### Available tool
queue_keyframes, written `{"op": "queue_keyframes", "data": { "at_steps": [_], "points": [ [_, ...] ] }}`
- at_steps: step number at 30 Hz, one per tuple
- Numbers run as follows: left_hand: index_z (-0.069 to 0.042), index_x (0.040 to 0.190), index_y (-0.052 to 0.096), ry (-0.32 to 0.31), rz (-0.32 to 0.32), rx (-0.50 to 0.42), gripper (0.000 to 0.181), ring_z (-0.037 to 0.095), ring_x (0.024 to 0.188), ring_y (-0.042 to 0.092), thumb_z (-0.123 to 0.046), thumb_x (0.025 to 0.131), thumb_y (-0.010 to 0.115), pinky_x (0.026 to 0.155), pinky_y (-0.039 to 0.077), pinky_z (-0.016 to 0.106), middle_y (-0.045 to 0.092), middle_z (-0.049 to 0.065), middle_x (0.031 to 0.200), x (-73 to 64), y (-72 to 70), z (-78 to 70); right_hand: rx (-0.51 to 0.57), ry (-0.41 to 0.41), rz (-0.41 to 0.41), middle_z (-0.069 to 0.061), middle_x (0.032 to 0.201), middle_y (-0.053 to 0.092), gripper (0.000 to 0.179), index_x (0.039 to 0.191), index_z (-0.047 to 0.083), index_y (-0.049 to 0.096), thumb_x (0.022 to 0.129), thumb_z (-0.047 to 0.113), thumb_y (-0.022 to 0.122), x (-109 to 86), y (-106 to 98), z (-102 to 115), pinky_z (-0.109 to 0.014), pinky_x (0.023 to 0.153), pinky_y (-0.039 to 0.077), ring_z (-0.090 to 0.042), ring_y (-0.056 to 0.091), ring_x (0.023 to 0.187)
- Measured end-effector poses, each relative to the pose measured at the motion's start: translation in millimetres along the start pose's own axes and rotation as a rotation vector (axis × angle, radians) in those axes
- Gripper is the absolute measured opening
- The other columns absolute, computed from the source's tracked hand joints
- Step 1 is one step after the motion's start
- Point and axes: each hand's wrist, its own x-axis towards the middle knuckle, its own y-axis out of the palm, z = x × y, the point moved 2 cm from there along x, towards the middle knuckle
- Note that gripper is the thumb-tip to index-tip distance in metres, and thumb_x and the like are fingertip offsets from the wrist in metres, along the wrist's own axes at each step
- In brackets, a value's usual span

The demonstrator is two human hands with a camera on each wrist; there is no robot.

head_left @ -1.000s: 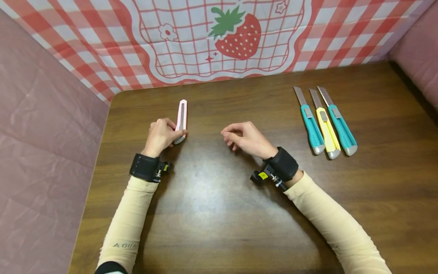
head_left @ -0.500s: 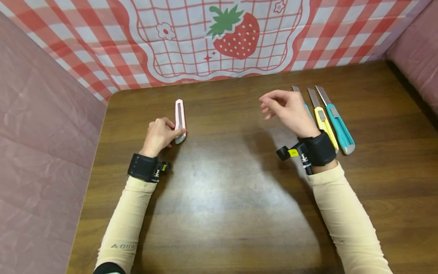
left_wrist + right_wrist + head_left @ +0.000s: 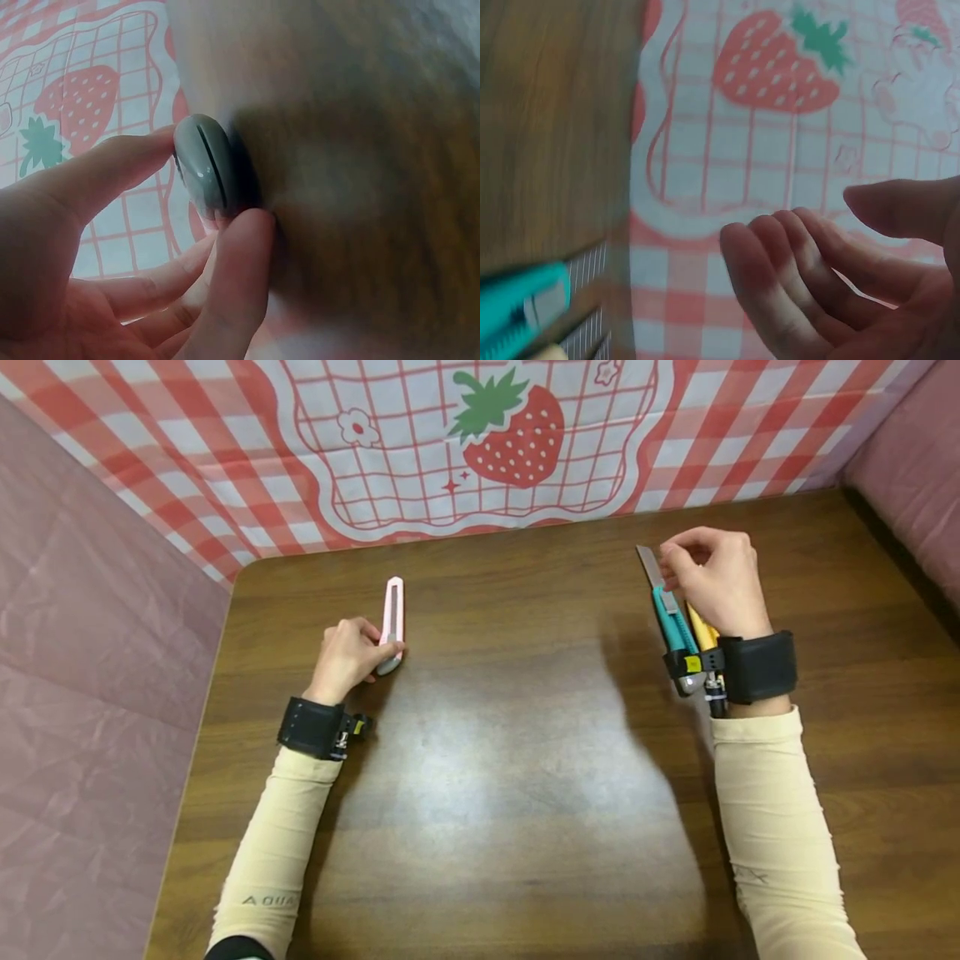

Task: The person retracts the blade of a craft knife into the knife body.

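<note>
My left hand (image 3: 348, 656) pinches the lower end of a pink box cutter (image 3: 393, 610) between thumb and fingers, low at the table. In the left wrist view the cutter's grey end cap (image 3: 201, 169) faces the camera. Above the box cutters on the right hovers my right hand (image 3: 716, 578), its fingers loosely bent and nothing between them. A teal box cutter (image 3: 667, 622) with its blade extended lies just left of that hand. The hand and wrist strap partly cover a yellow box cutter (image 3: 702, 631). A second teal one is hidden in the head view.
The wooden table (image 3: 495, 760) ends at the back against a red-and-white strawberry cloth (image 3: 517, 452). Pink fabric (image 3: 90, 693) hangs on the left side, with more on the right. Exposed blades (image 3: 585, 266) show in the right wrist view.
My right hand has moved right and away from me, from the table's middle to over the box cutters. My left hand still pinches the pink box cutter in much the same place.
</note>
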Motion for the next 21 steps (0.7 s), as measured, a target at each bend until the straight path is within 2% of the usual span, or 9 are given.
{"op": "queue_keyframes", "data": {
  "at_steps": [5,10,13,16,19,21],
  "points": [
    [0.001,0.089,0.062,0.005,-0.012,-0.019,0.034,0.021,0.044,0.060,-0.029,0.078,0.074,0.032,0.049,0.022,0.066,0.015,0.073,-0.5,-3.1,0.5,-0.176,0.062,0.015,-0.016,0.082,0.062,0.032,0.102,-0.002,0.066,0.092,0.025,0.053,0.7,-0.8,-13.1,-0.026,0.054,0.041,-0.021,0.050,0.066],
    [0.000,0.090,0.064,0.043,-0.127,-0.058,0.028,0.021,0.045,0.060,-0.026,0.081,0.071,0.032,0.048,0.019,0.065,0.015,0.073,-2.3,-9.3,-4.3,-0.269,0.106,0.043,-0.022,0.089,0.062,0.032,0.101,-0.005,0.066,0.091,0.023,0.054,2.5,4.7,-23.5,-0.039,0.059,0.042,-0.028,0.051,0.075],
    [-0.001,0.089,0.065,0.097,-0.198,-0.081,0.023,0.019,0.046,0.058,-0.024,0.083,0.068,0.033,0.048,0.018,0.064,0.013,0.071,-4.6,-10.8,-12.2,-0.329,0.147,0.070,-0.024,0.091,0.062,0.032,0.099,-0.005,0.066,0.090,0.024,0.055,3.7,8.6,-29.3,-0.053,0.066,0.046,-0.036,0.054,0.079],
    [-0.003,0.087,0.067,0.163,-0.260,-0.098,0.020,0.015,0.049,0.055,-0.023,0.084,0.067,0.039,0.046,0.019,0.063,0.009,0.069,-8.1,-10.9,-22.5,-0.382,0.185,0.097,-0.027,0.095,0.062,0.031,0.098,-0.004,0.066,0.089,0.025,0.057,5.2,12.1,-34.8,-0.063,0.074,0.045,-0.043,0.054,0.085],
    [-0.004,0.086,0.068,0.222,-0.307,-0.112,0.019,0.013,0.053,0.053,-0.023,0.085,0.066,0.046,0.040,0.022,0.062,0.007,0.067,-12.6,-9.6,-32.6,-0.414,0.212,0.131,-0.029,0.099,0.061,0.030,0.097,-0.002,0.065,0.088,0.026,0.059,5.2,15.4,-39.7,-0.066,0.078,0.043,-0.047,0.052,0.089],
    [-0.004,0.085,0.068,0.251,-0.306,-0.140,0.019,0.013,0.051,0.053,-0.023,0.085,0.065,0.045,0.042,0.021,0.063,0.007,0.066,-16.3,-7.3,-38.2,-0.437,0.218,0.147,-0.029,0.095,0.060,0.028,0.088,-0.002,0.064,0.087,0.025,0.060,4.3,17.4,-42.7,-0.066,0.075,0.043,-0.047,0.053,0.087]
  ]
}}
